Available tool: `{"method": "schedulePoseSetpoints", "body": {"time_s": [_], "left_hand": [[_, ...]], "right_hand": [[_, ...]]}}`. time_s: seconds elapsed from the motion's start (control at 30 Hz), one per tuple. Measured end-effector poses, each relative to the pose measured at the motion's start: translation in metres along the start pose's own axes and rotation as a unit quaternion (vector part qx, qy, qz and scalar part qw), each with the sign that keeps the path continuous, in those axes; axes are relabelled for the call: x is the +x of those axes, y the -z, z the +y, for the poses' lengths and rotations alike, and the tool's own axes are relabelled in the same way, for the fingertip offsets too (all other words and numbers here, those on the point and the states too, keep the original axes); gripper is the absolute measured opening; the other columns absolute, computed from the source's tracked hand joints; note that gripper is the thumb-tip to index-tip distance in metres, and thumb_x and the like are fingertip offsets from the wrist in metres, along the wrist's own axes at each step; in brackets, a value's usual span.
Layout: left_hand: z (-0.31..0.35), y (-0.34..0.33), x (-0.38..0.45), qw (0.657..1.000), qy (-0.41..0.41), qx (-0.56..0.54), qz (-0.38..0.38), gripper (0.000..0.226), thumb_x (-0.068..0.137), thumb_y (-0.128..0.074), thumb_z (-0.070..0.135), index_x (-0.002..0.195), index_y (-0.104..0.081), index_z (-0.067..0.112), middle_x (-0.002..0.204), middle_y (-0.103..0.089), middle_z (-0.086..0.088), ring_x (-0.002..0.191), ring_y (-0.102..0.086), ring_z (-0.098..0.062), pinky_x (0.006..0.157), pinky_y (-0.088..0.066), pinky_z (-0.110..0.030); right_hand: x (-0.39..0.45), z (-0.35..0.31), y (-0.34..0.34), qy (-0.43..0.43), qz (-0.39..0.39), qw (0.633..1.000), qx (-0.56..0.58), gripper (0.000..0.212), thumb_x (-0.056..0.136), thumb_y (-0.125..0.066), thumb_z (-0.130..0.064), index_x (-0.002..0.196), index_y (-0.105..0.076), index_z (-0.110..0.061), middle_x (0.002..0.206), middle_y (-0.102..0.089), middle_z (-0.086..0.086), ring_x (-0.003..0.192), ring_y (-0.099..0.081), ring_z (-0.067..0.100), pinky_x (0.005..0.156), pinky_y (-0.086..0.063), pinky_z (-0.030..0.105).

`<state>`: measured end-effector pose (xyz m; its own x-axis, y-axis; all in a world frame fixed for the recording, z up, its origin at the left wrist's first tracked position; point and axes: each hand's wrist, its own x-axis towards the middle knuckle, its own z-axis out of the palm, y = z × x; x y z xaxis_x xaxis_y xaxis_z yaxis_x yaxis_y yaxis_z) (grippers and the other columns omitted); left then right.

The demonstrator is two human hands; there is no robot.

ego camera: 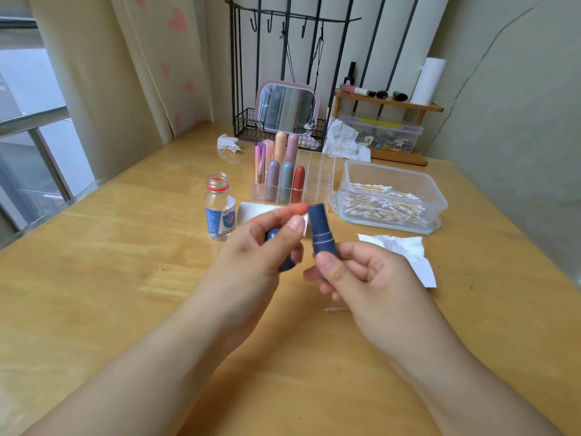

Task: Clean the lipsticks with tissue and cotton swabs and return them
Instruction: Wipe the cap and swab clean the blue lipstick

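Head view: a person's left hand [267,243] grips a dark blue lipstick base [284,262] whose orange-red stick [298,208] points toward one o'clock, blurred, thumb and fingers curled round the tube. The right hand [355,272] pinches a dark blue cylindrical lipstick cap [320,234] between thumb and fingers, holding it nearly upright just beside the stick, at three o'clock of it. Both are held above a pale wooden table [94,294]. At twelve o'clock of the hands stands a clear acrylic compartment organiser [317,174] with seven pastel and red capsule-shaped lipsticks [286,180] upright in its left cells. At ten o'clock of the hands stands a small clear glass bottle with a red neck ring and blue label [220,212], uncapped. At two o'clock sits a clear plastic box of wooden-stemmed cotton swabs [386,199]. A white tissue with red smears [405,250] lies flat at three o'clock of the right hand, and a single used cotton swab [336,309] lies on the table below that hand. A folded white tissue pad [254,210] lies between bottle and organiser, partly hidden by the left hand
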<state>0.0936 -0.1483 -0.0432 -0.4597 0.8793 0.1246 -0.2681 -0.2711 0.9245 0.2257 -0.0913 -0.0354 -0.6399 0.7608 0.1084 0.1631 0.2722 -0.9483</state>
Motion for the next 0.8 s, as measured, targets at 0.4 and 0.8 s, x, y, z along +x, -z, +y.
{"method": "schedulePoseSetpoints", "body": {"time_s": [0.4, 0.8], "left_hand": [[0.01, 0.005, 0.009, 0.965, 0.074, -0.244, 0.065, 0.026, 0.097, -0.041, 0.017, 0.082, -0.055, 0.001, 0.082, -0.068, -0.016, 0.086, -0.072, -0.03, 0.073, -0.059, -0.035], [-0.008, -0.002, -0.001, 0.998, 0.031, -0.037, -0.037, 0.029, 0.092, -0.041, 0.021, 0.099, -0.064, 0.005, 0.108, -0.071, -0.01, 0.105, -0.066, -0.021, 0.093, -0.052, -0.038]], "right_hand": [[-0.002, 0.002, 0.005, 0.013, -0.119, 0.988, -0.098, 0.014, 0.083, -0.064, -0.038, 0.085, -0.068, -0.025, 0.074, -0.072, -0.012, 0.078, -0.065, 0.018, 0.074, -0.048, 0.026], [0.001, 0.011, 0.005, 0.029, -0.021, 0.993, -0.115, 0.02, 0.074, -0.068, -0.045, 0.076, -0.072, -0.026, 0.054, -0.048, -0.001, 0.052, -0.042, 0.009, 0.055, -0.038, 0.023]]}}
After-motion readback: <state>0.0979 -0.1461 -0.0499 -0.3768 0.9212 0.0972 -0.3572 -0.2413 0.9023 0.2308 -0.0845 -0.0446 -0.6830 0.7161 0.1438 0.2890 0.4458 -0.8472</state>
